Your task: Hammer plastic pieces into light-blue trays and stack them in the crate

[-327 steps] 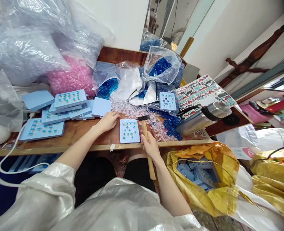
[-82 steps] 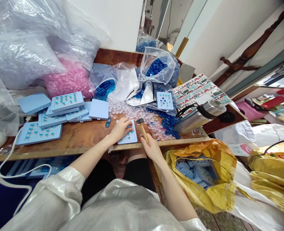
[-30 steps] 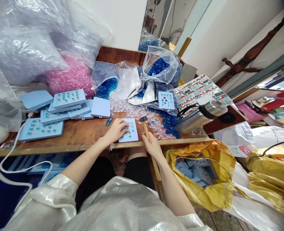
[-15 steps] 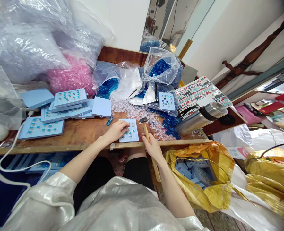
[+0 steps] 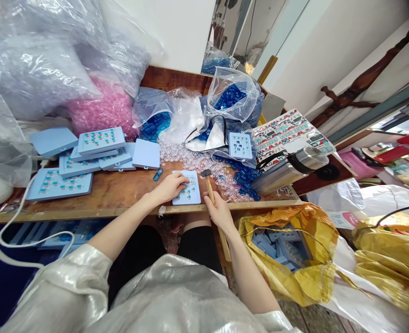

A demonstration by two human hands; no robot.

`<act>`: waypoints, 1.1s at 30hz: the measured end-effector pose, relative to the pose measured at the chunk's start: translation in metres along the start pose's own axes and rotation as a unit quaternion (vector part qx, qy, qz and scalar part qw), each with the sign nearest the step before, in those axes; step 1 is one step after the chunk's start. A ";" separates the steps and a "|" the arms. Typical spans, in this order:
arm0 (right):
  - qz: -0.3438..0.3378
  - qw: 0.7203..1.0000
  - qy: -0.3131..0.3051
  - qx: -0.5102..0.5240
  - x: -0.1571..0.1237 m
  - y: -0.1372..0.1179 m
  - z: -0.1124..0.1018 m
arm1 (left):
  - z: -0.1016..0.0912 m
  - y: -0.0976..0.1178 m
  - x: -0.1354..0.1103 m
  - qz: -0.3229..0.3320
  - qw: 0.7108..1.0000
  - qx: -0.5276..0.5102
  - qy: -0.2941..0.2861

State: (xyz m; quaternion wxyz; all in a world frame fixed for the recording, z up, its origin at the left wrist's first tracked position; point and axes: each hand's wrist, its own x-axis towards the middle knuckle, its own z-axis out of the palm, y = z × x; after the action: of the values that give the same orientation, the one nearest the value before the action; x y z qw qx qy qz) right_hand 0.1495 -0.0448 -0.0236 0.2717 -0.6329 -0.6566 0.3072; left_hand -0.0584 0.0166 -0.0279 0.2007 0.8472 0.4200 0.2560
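A light blue plastic panel (image 5: pixel 186 198) with rows of small teal pieces lies flat at the table's front edge. My left hand (image 5: pixel 171 186) rests over the panel's upper left part. Its fingers are bent together at the surface, and whatever is between the fingertips is hidden. To the right of the panel, my right hand (image 5: pixel 219 210) is wrapped around the wooden handle of a hammer (image 5: pixel 209 186). The hammer's dark head lies at the edge of a heap of clear rings (image 5: pixel 204 159), apart from the panel.
Stacked blue panels (image 5: pixel 100 138) stand on the left, near a small dark blue piece (image 5: pixel 158 174). Bags of blue pieces (image 5: pixel 234 95) and a steel flask (image 5: pixel 290 171) are at the back and right. A yellow sack (image 5: pixel 315 282) of panels sits below the table's right side.
My left hand and the panel under it have shifted very slightly to the right. My right hand and the hammer stay in nearly the same place.
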 end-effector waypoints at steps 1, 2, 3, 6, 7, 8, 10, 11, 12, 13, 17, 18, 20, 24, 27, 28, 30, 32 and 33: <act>0.000 1.000 0.000 0.000 0.000 0.000 0.000 | -0.002 0.000 0.002 0.006 1.000 0.010 -0.013; -0.001 1.000 -0.001 0.001 0.000 0.000 0.000 | -0.003 0.000 0.003 0.013 0.999 0.020 -0.026; -0.002 1.000 -0.002 0.001 0.000 0.000 0.000 | -0.005 0.001 0.005 0.020 0.999 0.030 -0.039; -0.004 1.000 -0.002 0.003 -0.001 0.000 0.000 | -0.010 0.001 0.010 0.030 0.996 0.046 -0.069; -0.004 1.000 -0.001 0.004 -0.001 0.000 0.000 | -0.012 0.001 0.012 0.032 0.996 0.045 -0.073; -0.003 1.000 0.000 0.005 -0.001 0.000 0.000 | -0.014 0.001 0.013 0.036 0.996 0.041 -0.075; -0.002 1.000 -0.001 0.006 -0.001 0.001 0.000 | -0.016 -0.001 0.014 0.045 0.996 0.028 -0.071; -0.001 1.000 -0.002 0.007 -0.001 0.001 0.000 | -0.016 -0.001 0.014 0.046 0.996 0.023 -0.068; -0.001 1.000 -0.002 0.006 -0.001 0.001 0.000 | -0.016 -0.002 0.014 0.045 0.997 0.021 -0.066; -0.002 1.000 -0.003 0.005 -0.001 0.000 0.000 | -0.015 -0.002 0.014 0.041 0.997 0.022 -0.064; 0.001 1.000 -0.003 0.003 -0.001 0.000 0.001 | -0.009 0.002 0.013 0.003 0.998 0.036 -0.045; 0.003 1.000 -0.003 0.003 -0.001 0.000 0.001 | -0.008 0.003 0.012 -0.008 0.999 0.036 -0.034; 0.005 1.000 -0.003 0.004 -0.001 0.000 0.001 | -0.007 0.005 0.010 -0.021 0.999 0.032 -0.012; 0.004 1.000 -0.004 -0.001 0.000 0.001 0.000 | -0.008 0.006 0.003 -0.021 0.999 0.025 0.016; -0.001 1.000 -0.010 -0.003 -0.002 -0.004 -0.003 | -0.008 0.003 0.003 -0.027 0.999 0.017 0.017; -0.010 1.000 -0.015 -0.001 -0.004 -0.008 -0.005 | -0.008 0.002 0.003 -0.029 0.999 0.014 0.015; -0.039 0.999 -0.023 0.006 -0.008 -0.015 -0.008 | -0.007 0.001 0.005 -0.029 1.000 0.005 0.010; -0.063 0.997 -0.032 -0.004 -0.012 -0.022 -0.010 | -0.007 -0.001 0.007 -0.028 1.000 -0.008 0.007; -0.065 0.997 -0.043 -0.020 -0.014 -0.025 -0.010 | -0.006 -0.002 0.008 -0.029 0.999 -0.015 0.005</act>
State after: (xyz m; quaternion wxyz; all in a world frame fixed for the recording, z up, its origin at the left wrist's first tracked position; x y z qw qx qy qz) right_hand 0.1411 -0.0581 0.0016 0.2502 -0.5803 -0.7135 0.3026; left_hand -0.0591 0.0245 -0.0219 0.2186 0.8301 0.4416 0.2609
